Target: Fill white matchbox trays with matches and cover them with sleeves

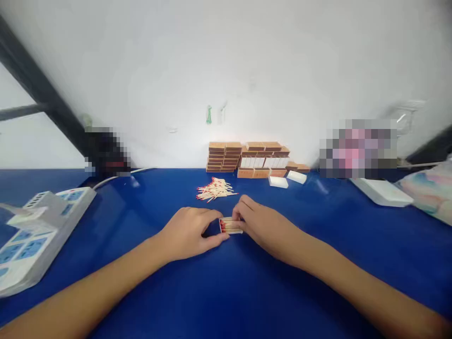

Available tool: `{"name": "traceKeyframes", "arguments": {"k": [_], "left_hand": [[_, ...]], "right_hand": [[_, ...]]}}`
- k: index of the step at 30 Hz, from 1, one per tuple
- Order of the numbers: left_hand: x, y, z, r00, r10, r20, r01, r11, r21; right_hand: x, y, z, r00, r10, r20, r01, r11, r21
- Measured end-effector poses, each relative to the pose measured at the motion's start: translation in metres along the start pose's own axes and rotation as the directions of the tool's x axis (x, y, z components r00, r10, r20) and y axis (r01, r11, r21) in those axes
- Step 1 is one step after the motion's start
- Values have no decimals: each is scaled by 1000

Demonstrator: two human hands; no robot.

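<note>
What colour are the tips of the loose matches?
Red; the loose matches show it best in the head view.

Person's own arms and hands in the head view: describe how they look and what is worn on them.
The left hand and right hand show no gloves or rings. The left forearm and right forearm are slender, with no sleeve, watch, bracelet, cable or clear marking visible. The fingernails are too small to judge.

White wall (282, 56) stands behind blue tbl (226, 292), w/ dark diag. bar (28, 73) at L & thinner bar (21, 112) meeting it
</note>
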State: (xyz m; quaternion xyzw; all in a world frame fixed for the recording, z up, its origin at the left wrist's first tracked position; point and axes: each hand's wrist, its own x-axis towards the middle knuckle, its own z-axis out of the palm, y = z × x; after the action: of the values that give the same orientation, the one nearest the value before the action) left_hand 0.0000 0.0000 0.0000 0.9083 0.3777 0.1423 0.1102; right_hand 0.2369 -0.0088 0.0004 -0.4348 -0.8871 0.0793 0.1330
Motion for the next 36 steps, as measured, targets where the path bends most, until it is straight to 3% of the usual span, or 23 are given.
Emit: {"name": "traceKeyframes", "arguments": {"k": [36], "left_hand": [[2, 0, -1, 1000, -1, -2, 1, 1000, 13]], "right_hand": [[-3, 4, -6, 999, 46, -2, -46, 988, 148]]}}
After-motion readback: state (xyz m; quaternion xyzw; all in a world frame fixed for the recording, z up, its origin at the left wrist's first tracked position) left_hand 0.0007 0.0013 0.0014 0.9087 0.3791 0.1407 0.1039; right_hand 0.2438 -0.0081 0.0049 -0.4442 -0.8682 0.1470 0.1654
